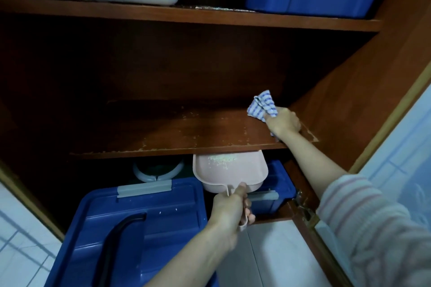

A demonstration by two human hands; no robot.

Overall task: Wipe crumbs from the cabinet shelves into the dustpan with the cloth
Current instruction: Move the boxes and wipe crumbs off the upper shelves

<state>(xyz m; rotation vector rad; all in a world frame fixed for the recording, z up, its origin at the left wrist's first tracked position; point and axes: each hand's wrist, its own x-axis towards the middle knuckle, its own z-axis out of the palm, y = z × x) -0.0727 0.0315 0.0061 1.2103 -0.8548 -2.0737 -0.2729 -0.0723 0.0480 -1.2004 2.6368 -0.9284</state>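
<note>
The right hand (283,122) grips the blue-striped white cloth (262,106) at the brown wooden shelf's (186,128) right end, while the left hand (229,207) holds the pink plastic dustpan (221,170) under its front edge, left of the cloth.

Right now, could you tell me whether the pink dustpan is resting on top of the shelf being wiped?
No, the left hand holds the pink dustpan by its handle just under the shelf's front edge.
</note>
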